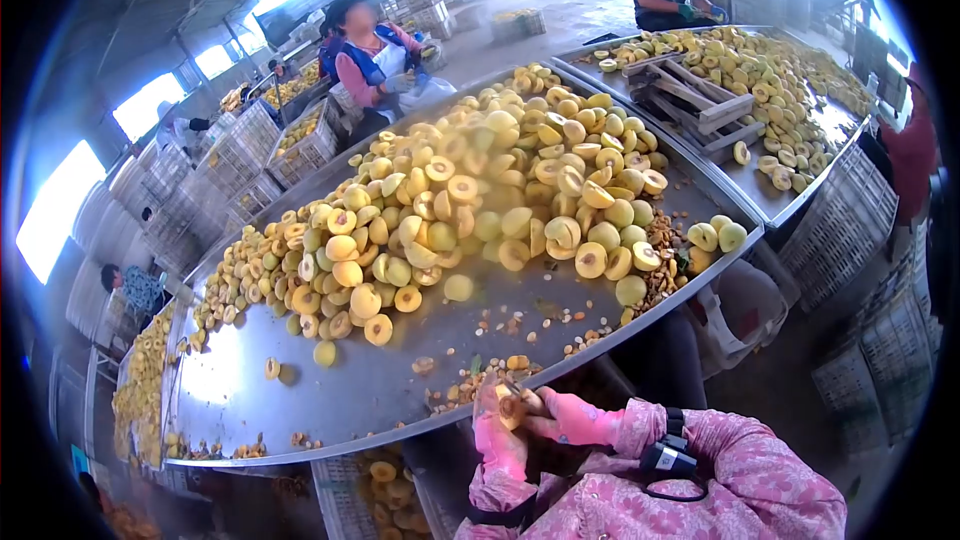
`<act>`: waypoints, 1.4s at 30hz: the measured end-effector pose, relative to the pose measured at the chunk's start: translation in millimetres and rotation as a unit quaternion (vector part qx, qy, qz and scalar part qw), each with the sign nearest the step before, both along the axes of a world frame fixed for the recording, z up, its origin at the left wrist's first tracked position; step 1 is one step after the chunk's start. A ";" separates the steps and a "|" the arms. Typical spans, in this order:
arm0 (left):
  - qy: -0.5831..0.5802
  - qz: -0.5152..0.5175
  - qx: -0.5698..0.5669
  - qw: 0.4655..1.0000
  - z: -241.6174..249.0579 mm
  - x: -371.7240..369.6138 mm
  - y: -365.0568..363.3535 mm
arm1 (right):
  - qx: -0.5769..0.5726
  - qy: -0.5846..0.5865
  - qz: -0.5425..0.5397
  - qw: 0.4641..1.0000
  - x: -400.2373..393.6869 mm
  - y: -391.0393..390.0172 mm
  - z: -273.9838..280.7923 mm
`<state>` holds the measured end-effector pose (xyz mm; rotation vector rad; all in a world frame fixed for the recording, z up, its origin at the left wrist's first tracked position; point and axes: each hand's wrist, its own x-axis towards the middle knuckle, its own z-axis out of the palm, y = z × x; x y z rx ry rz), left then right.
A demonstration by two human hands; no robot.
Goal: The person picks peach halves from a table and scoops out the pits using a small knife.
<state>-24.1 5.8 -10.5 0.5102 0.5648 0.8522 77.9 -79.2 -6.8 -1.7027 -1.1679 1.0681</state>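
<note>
At the near edge of the metal table, my left hand wears a pink glove with bare fingertips and is closed around a halved yellow peach. My right hand, gloved the same way, meets the peach from the right. Its fingers are pinched together; a thin dark shape shows by them, too small to name. Just beyond my hands lie peach pits and scraps. A large heap of peach halves covers the far part of the table.
Below the table's near edge stands a crate of peach halves. A second table at the right bears more peaches and a wooden frame. Co-workers sit across, among stacked plastic crates. A whitish bucket stands right.
</note>
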 end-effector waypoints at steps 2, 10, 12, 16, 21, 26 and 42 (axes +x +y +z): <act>0.091 -0.029 0.104 0.990 12.0 3.9 -5.9 | 0.078 0.097 -0.064 0.990 -0.4 3.7 2.5; 0.032 -0.295 -0.025 0.955 39.4 -14.8 11.4 | 0.120 -0.180 0.048 0.975 37.6 13.9 42.5; -0.002 -0.267 -0.107 0.958 36.6 -11.5 16.2 | 0.082 -0.199 0.025 0.976 37.0 9.3 44.2; 0.197 -0.238 0.247 0.919 6.1 -18.7 20.9 | -0.033 0.071 -0.015 0.997 20.2 -19.8 68.3; -0.071 -0.187 -0.124 0.972 12.3 -14.5 10.8 | -0.005 -0.253 0.142 0.957 9.8 -39.9 -10.5; -0.083 -0.148 -0.097 0.981 14.2 -13.4 -0.2 | 0.075 -0.008 -0.009 0.997 -10.2 -36.9 23.5; 0.102 -0.025 -0.007 0.994 -4.5 -4.1 -5.6 | -0.096 0.139 -0.076 0.983 -23.8 -24.0 10.8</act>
